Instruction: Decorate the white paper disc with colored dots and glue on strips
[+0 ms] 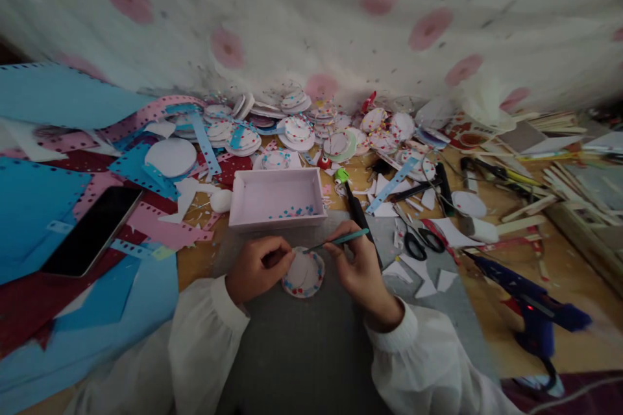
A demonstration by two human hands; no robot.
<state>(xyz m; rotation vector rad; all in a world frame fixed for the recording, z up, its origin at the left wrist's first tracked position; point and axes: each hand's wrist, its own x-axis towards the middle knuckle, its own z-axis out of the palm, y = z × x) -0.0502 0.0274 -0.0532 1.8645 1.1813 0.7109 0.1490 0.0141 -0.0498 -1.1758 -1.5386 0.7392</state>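
A round white paper disc (305, 272) lies on the grey mat, its rim dotted with small red and blue pieces. My left hand (261, 267) is closed in a pinch at the disc's upper left edge. Between the fingers of my right hand (357, 266) is a slim teal tool (351, 237), held like a pen. Its thin dark tip reaches over the top of the disc; the frame is too soft to tell its exact kind. Just beyond both hands stands a shallow pale pink box (277, 219), with blue and pink bits scattered inside along its near side.
A blue glue gun (528, 305) with a lit red light lies right, near black-handled scissors (424, 241). At left, a phone (92, 230) rests on coloured paper sheets. Several decorated discs (296, 133) are piled along the back, before a flowered curtain (292, 19). Paper scraps (418, 272) litter the mat.
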